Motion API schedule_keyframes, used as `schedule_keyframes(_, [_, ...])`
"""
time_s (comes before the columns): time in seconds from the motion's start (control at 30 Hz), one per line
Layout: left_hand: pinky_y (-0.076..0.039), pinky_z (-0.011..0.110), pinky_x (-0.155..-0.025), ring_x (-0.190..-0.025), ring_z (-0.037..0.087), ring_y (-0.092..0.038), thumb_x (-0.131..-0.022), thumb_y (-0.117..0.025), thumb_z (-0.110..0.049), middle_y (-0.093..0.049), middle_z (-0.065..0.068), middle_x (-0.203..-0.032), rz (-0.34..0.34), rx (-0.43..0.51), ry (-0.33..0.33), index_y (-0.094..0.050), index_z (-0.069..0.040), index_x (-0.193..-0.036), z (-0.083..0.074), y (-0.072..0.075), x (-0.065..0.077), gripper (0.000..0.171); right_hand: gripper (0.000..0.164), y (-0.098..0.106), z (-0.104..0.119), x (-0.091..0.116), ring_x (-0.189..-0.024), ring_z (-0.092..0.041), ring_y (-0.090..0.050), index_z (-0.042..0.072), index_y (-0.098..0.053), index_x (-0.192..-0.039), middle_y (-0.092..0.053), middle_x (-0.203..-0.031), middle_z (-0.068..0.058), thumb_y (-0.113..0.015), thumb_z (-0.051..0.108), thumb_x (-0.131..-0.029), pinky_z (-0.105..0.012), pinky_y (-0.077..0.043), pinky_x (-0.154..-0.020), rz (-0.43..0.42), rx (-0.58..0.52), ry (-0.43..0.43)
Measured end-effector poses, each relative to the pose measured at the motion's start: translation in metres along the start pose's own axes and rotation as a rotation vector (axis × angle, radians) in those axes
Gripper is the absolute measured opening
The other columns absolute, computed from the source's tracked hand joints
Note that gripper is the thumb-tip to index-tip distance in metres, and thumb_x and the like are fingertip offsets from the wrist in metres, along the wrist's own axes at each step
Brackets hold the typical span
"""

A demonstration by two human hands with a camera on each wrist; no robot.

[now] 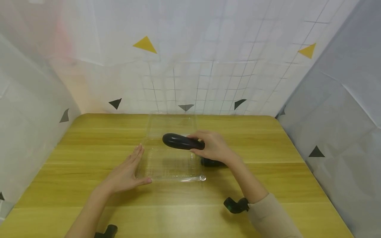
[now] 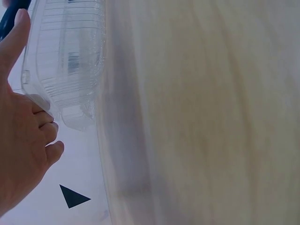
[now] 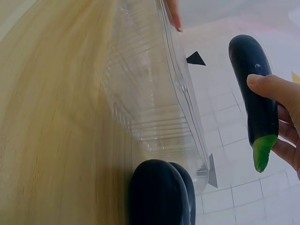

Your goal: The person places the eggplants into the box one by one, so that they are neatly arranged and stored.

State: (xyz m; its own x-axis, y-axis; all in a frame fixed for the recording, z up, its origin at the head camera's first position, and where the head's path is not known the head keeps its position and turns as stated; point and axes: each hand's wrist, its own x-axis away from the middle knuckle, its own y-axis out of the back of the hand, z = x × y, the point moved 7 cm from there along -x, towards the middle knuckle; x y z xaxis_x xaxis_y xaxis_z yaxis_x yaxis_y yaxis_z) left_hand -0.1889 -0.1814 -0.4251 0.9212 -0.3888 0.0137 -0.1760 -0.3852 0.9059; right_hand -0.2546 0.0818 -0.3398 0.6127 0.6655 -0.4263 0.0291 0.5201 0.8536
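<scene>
A clear plastic box (image 1: 172, 165) lies on the wooden table, its hinged lid (image 1: 172, 127) folded back toward the wall. Along the box's left side rests my left hand (image 1: 126, 175), fingers extended, thumb at the near rim; the left wrist view also shows this hand (image 2: 21, 126) against the plastic. My right hand (image 1: 212, 145) pinches a dark eggplant (image 1: 178, 141) above the box, thumb on one side and fingers on the other. Its green stem end (image 3: 264, 152) shows in the right wrist view. Two more eggplants (image 3: 157, 194) lie just right of the box, partly hidden beneath the right hand in the head view.
White sheets with yellow and black triangles and grid lines hang behind the table (image 1: 253, 138) and at both sides. Black wrist devices (image 1: 235, 205) sit on both forearms. The table's far edge runs close to the back sheet.
</scene>
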Motion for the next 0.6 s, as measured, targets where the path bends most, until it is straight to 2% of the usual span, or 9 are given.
schedule_keyframes(0.3, [-0.028,0.06,-0.106,-0.141,0.044,-0.016,-0.079,-0.065,-0.066,0.002,0.013,-0.161,-0.006,-0.015,0.003,-0.005,-0.006,-0.155,0.001,-0.001,0.0,0.113,0.04,-0.006,0.001,-0.007,-0.088,-0.013,-0.065,0.016,-0.07,-0.114,-0.069,-0.101,0.002,-0.082,0.027,-0.077,-0.033,-0.053,-0.073,0.017,0.002,-0.012])
schedule_keyframes(0.6, [-0.029,0.06,-0.106,-0.142,0.043,-0.015,-0.079,-0.065,-0.066,0.002,0.012,-0.161,-0.006,-0.01,0.005,-0.003,-0.009,-0.155,0.002,-0.001,0.0,0.113,0.041,-0.013,0.0,-0.012,-0.085,-0.01,-0.064,0.016,-0.07,-0.114,-0.069,-0.1,0.003,-0.082,0.029,-0.077,-0.029,-0.052,-0.068,0.01,0.012,0.019])
